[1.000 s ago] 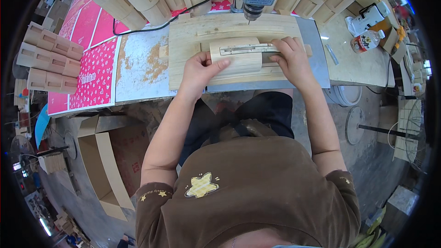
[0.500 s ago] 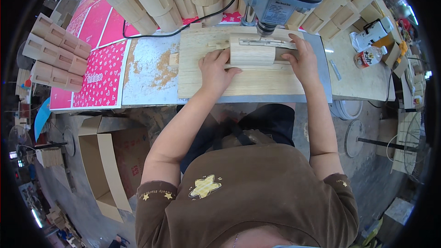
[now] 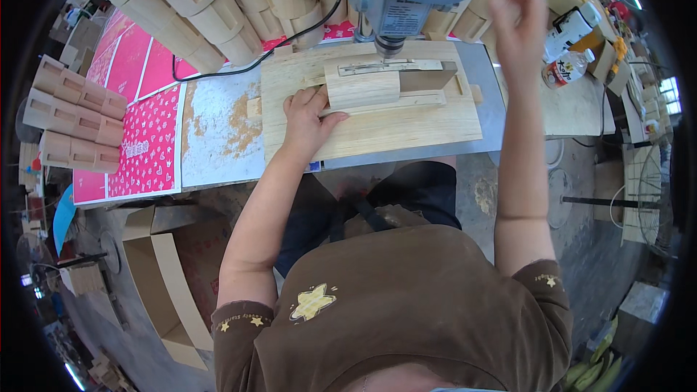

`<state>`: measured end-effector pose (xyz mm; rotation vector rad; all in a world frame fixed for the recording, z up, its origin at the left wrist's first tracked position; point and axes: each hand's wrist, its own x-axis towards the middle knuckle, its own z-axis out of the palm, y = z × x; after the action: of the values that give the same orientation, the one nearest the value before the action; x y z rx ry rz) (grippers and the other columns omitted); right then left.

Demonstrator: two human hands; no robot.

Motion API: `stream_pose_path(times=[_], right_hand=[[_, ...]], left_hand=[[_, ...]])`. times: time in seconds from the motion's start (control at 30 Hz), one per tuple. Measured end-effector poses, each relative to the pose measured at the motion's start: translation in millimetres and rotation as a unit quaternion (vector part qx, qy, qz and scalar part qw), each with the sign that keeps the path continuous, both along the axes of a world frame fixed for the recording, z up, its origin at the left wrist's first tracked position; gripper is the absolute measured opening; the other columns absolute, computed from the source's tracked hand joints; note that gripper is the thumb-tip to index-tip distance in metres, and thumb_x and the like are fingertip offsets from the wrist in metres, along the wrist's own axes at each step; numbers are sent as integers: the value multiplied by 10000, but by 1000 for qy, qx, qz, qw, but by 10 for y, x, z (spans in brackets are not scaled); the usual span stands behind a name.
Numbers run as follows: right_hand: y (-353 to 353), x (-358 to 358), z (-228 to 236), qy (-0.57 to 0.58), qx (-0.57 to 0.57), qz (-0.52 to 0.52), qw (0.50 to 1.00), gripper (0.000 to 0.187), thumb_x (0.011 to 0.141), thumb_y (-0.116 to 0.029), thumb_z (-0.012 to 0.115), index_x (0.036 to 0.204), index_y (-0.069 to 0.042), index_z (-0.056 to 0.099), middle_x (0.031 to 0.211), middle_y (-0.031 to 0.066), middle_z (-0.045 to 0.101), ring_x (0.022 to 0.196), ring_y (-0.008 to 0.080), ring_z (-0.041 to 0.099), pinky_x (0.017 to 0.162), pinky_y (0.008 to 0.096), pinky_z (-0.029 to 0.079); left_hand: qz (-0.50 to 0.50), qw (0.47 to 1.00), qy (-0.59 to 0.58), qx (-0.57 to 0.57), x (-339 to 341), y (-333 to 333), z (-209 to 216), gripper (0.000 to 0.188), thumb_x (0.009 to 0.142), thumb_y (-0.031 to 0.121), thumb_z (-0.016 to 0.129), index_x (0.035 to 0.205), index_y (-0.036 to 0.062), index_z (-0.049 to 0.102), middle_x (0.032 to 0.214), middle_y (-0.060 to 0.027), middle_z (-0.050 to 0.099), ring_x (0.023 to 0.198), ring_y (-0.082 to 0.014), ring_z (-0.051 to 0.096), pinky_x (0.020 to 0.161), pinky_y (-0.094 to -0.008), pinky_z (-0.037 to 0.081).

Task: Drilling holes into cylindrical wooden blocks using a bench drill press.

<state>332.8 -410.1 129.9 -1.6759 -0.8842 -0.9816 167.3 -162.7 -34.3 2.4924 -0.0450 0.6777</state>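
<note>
My left hand (image 3: 305,120) grips the left end of a pale rounded wooden block (image 3: 363,91), its thumb along the near side. The block lies in a wooden jig (image 3: 428,123) on the bench, and a narrow slotted strip (image 3: 392,67) runs along its top. Directly above, the drill press (image 3: 396,11) has its chuck (image 3: 389,45) close over the strip; the bit is hard to make out. Raised off the jig, my right hand (image 3: 521,29) is in the air to the right of the drill head. Its fingers are loosely bent and somewhat blurred, with nothing visible in them.
Stacked wooden cylinders (image 3: 210,7) stand behind the jig, and grooved ones (image 3: 76,116) lie at the far left. A black cable (image 3: 290,36) crosses the bench. Sawdust (image 3: 232,123) lies left of the jig. At right stands a bottle (image 3: 568,69); an open carton (image 3: 170,276) is below.
My right hand has let go of the right side of the jig and risen beside the drill head. My left hand stays at the block's left end. The whole view has shifted slightly.
</note>
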Motion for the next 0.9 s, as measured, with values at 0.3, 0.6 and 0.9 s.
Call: stream_pose_path(times=[0.3,0.6,0.9], right_hand=[[440,-200,875,13,-173,-89,981,276,916,-230,469,853,-7,619,775,173,616,725,271,609,652,346,453],[113,-796,-550,75,-91,-55,991,117,825,-65,601,924,-29,652,620,92,522,537,226,512,515,322,387],[27,-644,-276,-51,-84,-36,994,110,819,-72,609,731,-14,579,589,93,475,531,214,481,501,322,373]], left_hand=[[11,1000,-13,1,-43,31,-39,546,635,293,759,1113,72,614,821,-29,552,850,-226,510,849,-392,311],[6,1000,8,5,-10,-2,28,547,629,298,762,1110,82,618,811,-25,553,837,-224,509,855,-397,314],[-2,999,-36,4,25,4,-40,567,609,300,774,1110,87,619,848,-33,581,857,-226,527,853,-397,322]])
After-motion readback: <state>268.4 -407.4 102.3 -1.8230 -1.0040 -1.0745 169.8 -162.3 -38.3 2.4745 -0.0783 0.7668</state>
